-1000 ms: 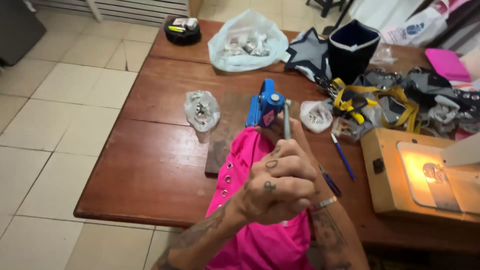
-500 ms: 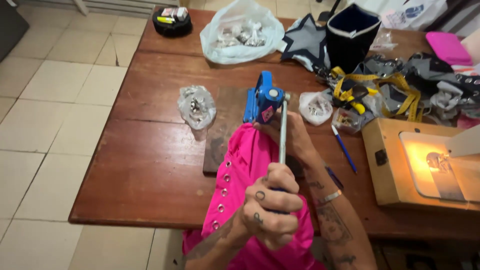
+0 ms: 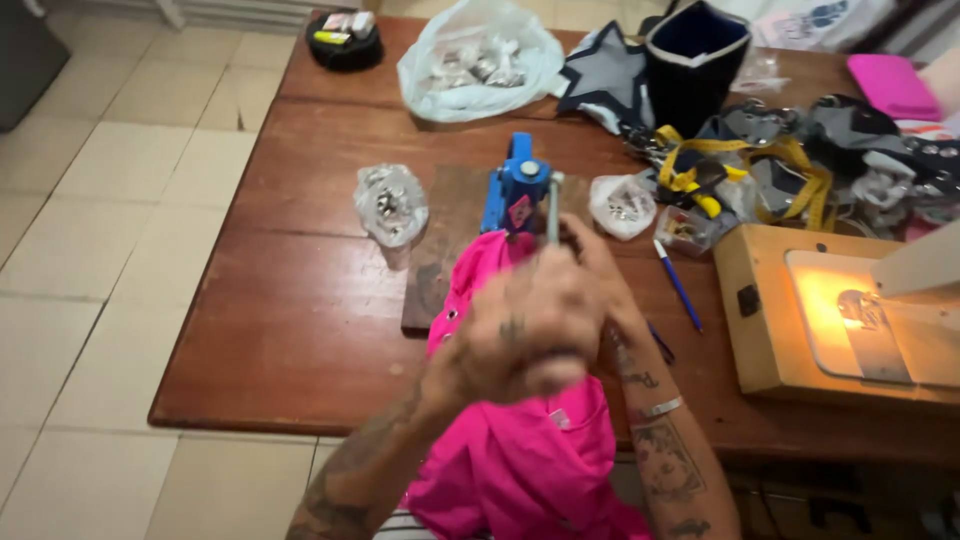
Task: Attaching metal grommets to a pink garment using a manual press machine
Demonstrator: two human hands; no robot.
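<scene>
A blue hand press (image 3: 515, 190) stands on a wooden board (image 3: 440, 240) in the middle of the brown table (image 3: 290, 330). Its metal lever (image 3: 552, 210) points toward me. My left hand (image 3: 520, 340), blurred by motion, is closed around the lever's near end. My right hand (image 3: 592, 255) reaches past it to the press base and holds pink fabric (image 3: 520, 460) there. The fabric runs from under the press down over the table edge into my lap, with metal studs along its left border.
A small clear bag of metal parts (image 3: 390, 205) lies left of the press and another one (image 3: 622, 205) right of it. A blue pen (image 3: 678, 285), a lit wooden sewing machine base (image 3: 770, 320), heaped fabrics with yellow straps (image 3: 800, 170), a dark fabric bin (image 3: 695, 60) and a large plastic bag (image 3: 480, 60) crowd the right and back.
My left hand has stayed on the lever, dropping toward me and then rising again, and is now blurred. My right hand has stayed at the press with the fabric.
</scene>
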